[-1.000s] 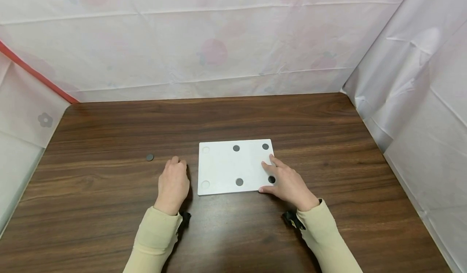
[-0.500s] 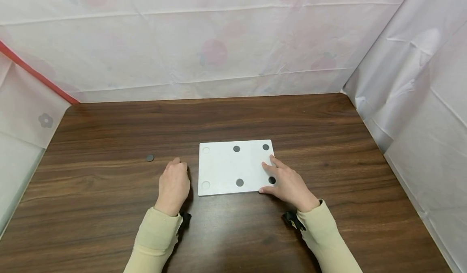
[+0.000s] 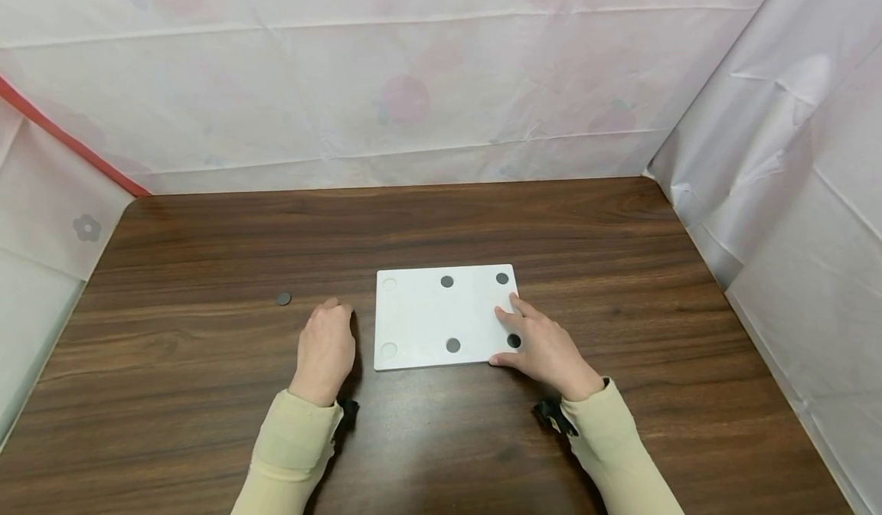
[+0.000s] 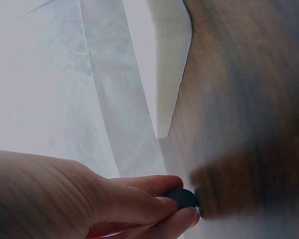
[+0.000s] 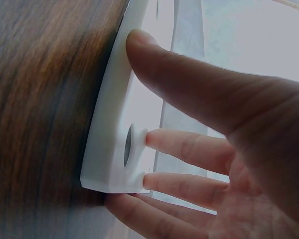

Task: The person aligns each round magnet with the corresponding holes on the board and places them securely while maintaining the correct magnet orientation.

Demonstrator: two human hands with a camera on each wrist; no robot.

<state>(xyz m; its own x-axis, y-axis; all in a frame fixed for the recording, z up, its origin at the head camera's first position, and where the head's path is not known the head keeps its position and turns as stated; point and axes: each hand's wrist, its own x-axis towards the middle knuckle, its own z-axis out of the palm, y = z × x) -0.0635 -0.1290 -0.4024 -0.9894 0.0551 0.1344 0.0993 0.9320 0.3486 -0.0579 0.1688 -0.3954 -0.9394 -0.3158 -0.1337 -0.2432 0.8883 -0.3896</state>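
Note:
A white rectangular board (image 3: 416, 316) lies flat on the table. Dark discs sit in its round recesses at the middle and right, while two pale recesses show along its left side. My left hand (image 3: 326, 356), just left of the board, pinches a small dark disc (image 4: 183, 198) between thumb and fingers; the head view hides this disc. Another loose dark disc (image 3: 283, 298) lies on the wood to the upper left of that hand. My right hand (image 3: 547, 349) rests on the board's right end with spread fingers, its thumb touching the near edge.
The brown wood-grain table (image 3: 207, 247) surrounds the board. A pale printed curtain (image 3: 441, 94) hangs along the back, with more sheeting (image 3: 806, 270) at the right side and a red strip (image 3: 69, 140) at the far left.
My left hand has shifted very slightly left. The right hand, the board and the loose disc look the same.

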